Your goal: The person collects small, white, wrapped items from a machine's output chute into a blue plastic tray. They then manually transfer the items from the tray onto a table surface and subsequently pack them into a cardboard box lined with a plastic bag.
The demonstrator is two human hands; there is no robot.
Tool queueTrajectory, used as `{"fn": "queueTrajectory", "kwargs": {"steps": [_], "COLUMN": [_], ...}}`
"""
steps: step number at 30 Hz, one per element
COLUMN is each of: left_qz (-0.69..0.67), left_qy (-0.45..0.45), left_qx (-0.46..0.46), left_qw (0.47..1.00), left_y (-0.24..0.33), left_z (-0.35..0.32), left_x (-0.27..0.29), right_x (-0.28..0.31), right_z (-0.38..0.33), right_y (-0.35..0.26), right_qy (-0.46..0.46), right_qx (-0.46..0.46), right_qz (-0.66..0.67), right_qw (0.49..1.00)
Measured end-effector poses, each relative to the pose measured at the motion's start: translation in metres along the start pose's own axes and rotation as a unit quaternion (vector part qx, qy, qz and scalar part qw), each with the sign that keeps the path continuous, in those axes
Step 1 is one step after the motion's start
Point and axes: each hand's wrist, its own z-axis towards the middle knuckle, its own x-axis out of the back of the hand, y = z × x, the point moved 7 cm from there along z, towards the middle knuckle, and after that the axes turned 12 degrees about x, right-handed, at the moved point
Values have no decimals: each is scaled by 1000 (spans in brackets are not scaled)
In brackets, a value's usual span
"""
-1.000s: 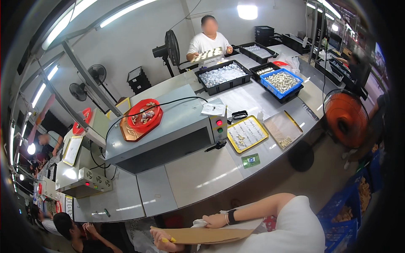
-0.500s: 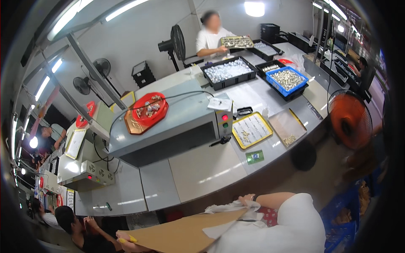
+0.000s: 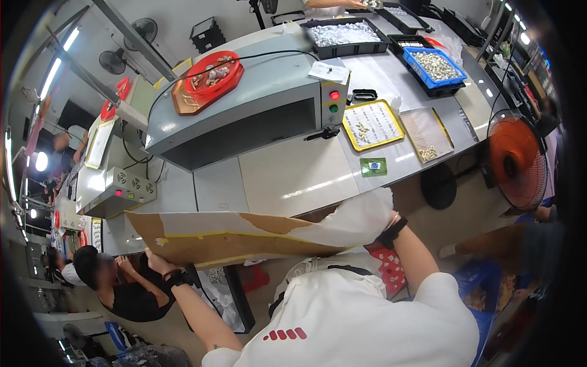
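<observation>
A large brown cardboard sheet (image 3: pixel 244 246), edged with yellow tape and partly covered in torn white paper (image 3: pixel 358 221), stretches in front of me along the table's near edge. My left hand (image 3: pixel 159 263) grips its lower left part, with a dark band on the wrist. At the sheet's right end is my right hand (image 3: pixel 393 221), closed at the white paper; the paper hides most of its fingers. Beyond the sheet, a grey box-shaped machine (image 3: pixel 244 92) with a wide slot stands on the table.
On the table (image 3: pixel 293 177) lie a yellow-rimmed tray (image 3: pixel 373 147) of small pieces, a flat tan tray (image 3: pixel 428 136) and a green card (image 3: pixel 373 167). Behind them stand a blue basket (image 3: pixel 435 66) and a black crate (image 3: pixel 348 40). An orange fan (image 3: pixel 516 162) is at right; a seated person (image 3: pixel 131 281) is at left.
Both my hands have raised the cardboard sheet from low by my body to the table's front edge, and it has turned more level. The view has tilted downward.
</observation>
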Motion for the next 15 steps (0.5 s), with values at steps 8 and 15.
{"fn": "queueTrajectory", "kwargs": {"steps": [8,15], "left_qz": [8,-101], "left_qy": [45,-6], "left_qx": [147,278], "left_qw": [988,955], "left_y": [-67,-182], "left_z": [16,5], "left_x": [25,41], "right_x": [23,33], "right_z": [-73,-70], "right_y": [-130,-89], "right_qy": [154,240], "right_qx": [76,29], "right_qz": [-179,-332], "right_qw": [969,912]}}
